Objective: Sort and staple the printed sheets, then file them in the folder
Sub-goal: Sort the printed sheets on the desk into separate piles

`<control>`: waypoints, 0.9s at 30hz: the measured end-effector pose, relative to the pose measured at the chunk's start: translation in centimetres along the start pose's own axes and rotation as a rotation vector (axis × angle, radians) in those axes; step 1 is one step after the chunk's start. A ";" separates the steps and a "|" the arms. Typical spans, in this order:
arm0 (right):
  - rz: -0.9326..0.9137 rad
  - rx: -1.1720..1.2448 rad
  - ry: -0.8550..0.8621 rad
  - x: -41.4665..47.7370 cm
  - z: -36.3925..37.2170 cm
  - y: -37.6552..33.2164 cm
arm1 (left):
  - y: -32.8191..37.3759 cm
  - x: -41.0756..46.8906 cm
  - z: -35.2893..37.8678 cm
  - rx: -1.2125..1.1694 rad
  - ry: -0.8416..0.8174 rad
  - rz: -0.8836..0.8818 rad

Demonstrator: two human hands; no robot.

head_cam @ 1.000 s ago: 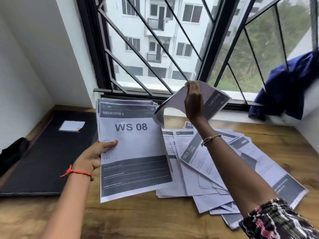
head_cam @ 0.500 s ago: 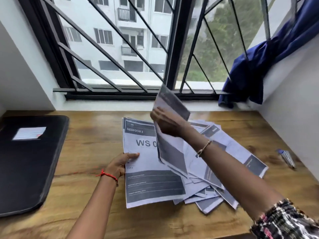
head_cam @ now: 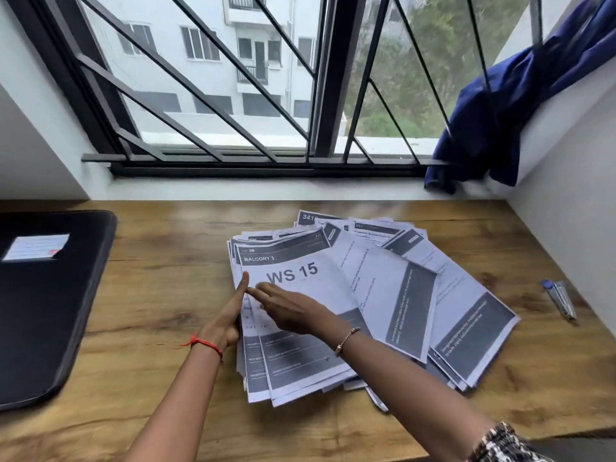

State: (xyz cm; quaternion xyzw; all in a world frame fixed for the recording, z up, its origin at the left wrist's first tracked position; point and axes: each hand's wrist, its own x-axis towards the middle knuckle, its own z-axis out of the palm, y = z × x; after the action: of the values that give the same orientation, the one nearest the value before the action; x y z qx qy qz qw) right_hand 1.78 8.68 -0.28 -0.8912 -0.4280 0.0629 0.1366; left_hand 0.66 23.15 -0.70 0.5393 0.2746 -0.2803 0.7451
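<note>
Wooden tabletop [head_cam: 166, 295]: printed sheets [head_cam: 466, 321] are heaped from the centre toward the right edge, with a neater stack on their left side and the WS 15 sheet [head_cam: 300, 261] on top. Left grip [head_cam: 226, 321] is released, fingers straight, set edge-on against the stack's left side. Right grip [head_cam: 286, 308] is also released, lying flat on the top sheet. Black folder [head_cam: 50, 311] lies at the left edge, well apart.

Step in hand, I judge: squaring the sorted stack. To do it well, I would press lightly from above, use the left grip as a fence, and align the corners before stapling. Blue-and-silver item [head_cam: 560, 298] sits near the right edge; I cannot tell whether it is the stapler.
</note>
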 end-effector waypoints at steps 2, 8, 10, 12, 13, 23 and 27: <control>0.100 0.081 0.065 -0.7 -0.9 0.5 | -0.2 0.2 -0.1 0.006 -0.012 0.017; 0.768 0.134 0.331 -3.3 -2.6 5.2 | -1.1 0.8 0.2 0.087 0.077 0.162; 1.027 0.165 0.285 -4.1 -2.8 6.3 | -1.4 1.0 0.2 0.092 0.089 0.170; 1.137 0.271 0.243 -4.6 -2.7 6.6 | -1.5 0.9 0.4 0.089 0.092 0.181; 1.138 0.343 0.231 -4.6 -2.7 6.5 | -1.5 0.9 0.5 0.082 0.090 0.177; 1.164 0.656 0.244 -3.3 -3.0 6.3 | -1.0 0.1 0.7 0.014 0.075 0.145; 1.141 0.870 0.398 -2.6 -3.7 6.1 | 0.5 -1.0 -0.4 0.039 0.085 0.261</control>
State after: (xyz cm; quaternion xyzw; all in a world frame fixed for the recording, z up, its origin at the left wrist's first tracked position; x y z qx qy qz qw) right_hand 5.56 2.32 1.39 -0.8350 0.1977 0.1251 0.4981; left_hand 0.25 23.75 0.24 0.5964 0.2278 -0.1630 0.7522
